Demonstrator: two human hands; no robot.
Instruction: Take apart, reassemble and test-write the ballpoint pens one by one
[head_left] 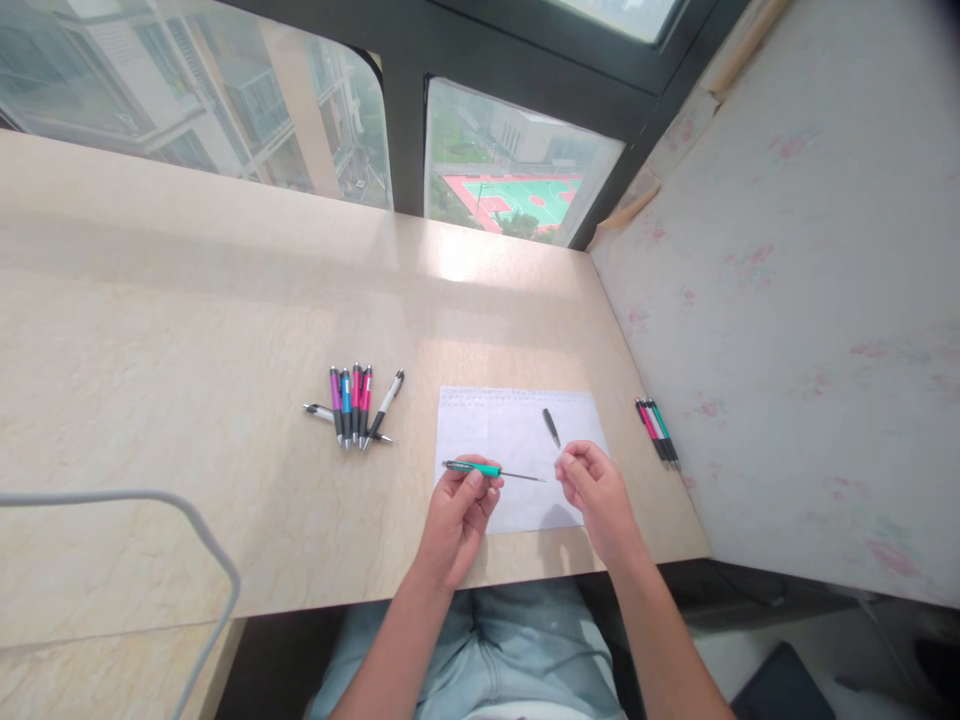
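My left hand (463,510) holds the green barrel of a ballpoint pen (484,469) level over the sheet of paper (517,425). A thin refill (525,477) sticks out of the barrel's right end, its tip pointing toward my other hand. My right hand (592,490) is closed in a pinch just beyond that tip, apart from it. Whatever lies between its thumb and finger is too small to name. The pen's black grip section (551,427) rests on the paper, just above my right hand.
Left of the paper lies a pile of several click pens (356,405), purple, blue, pink and white. A row of pens (657,432) lies by the right-hand wall. A grey cable (191,515) loops across the left foreground. Windows (517,165) stand behind the table (225,330).
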